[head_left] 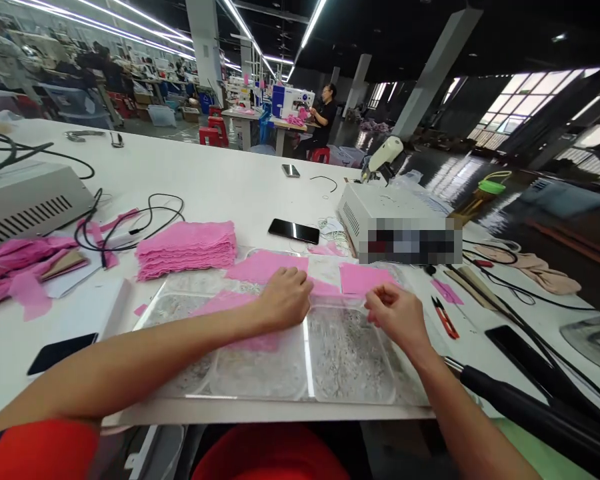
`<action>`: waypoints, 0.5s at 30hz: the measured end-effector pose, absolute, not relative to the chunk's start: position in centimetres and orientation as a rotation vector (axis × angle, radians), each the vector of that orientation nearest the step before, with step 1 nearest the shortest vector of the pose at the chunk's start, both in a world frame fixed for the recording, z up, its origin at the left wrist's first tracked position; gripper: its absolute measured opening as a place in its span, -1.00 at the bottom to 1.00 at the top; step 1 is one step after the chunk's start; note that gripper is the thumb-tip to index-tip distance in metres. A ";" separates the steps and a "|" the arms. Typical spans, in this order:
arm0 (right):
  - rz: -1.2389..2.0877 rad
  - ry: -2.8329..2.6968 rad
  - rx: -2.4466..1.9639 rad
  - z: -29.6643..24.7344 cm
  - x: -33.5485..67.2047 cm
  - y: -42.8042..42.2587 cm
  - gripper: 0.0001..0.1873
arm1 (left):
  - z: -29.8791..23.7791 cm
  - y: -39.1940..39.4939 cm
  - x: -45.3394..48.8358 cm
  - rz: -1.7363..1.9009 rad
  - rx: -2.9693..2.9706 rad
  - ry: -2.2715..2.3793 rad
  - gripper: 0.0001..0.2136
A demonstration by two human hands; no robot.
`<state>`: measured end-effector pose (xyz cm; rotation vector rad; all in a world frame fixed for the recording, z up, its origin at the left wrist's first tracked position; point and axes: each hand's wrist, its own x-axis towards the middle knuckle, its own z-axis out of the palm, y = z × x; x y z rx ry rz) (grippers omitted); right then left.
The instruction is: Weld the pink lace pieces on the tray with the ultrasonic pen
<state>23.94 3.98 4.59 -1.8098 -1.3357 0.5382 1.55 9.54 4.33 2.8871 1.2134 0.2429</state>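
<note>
My left hand (286, 298) is closed, fingers curled down, over the clear plastic sheet (260, 373). Just beyond it lies a pink fabric piece (267, 265), and another pink piece (220, 303) is partly hidden under my left forearm. My right hand (399, 315) is closed in a pinch, its fingertips close to the near edge of a square pink fabric piece (363, 278). What either hand holds, if anything, I cannot make out. Behind my left forearm stands a neat stack of pink fabric pieces (186, 248).
A grey box device (395, 207) stands behind my right hand. Red-handled snips (445, 319) and a black-handled tool (520, 400) with cables lie at the right. Phones (294, 231), a white box (93, 307) and crumpled pink fabric (23, 270) are on the table. A person (324, 117) sits at a distant sewing machine.
</note>
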 end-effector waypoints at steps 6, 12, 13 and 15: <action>0.366 -1.516 -1.999 1.4 26.7 -2.0 -0.76 | 3.1 5.0 1.1 0.149 3.064 0.755 -0.92; 0.226 -1.642 -2.145 0.7 27.7 -3.9 -0.80 | 4.3 4.8 0.1 0.022 2.899 0.702 -0.95; 0.215 -1.668 -2.174 0.8 27.9 -4.1 -0.81 | 4.5 5.0 0.0 0.021 2.888 0.732 -0.94; 0.224 -1.691 -2.197 1.1 28.2 -4.2 -0.83 | 4.7 5.8 -0.1 0.032 2.870 0.804 -0.93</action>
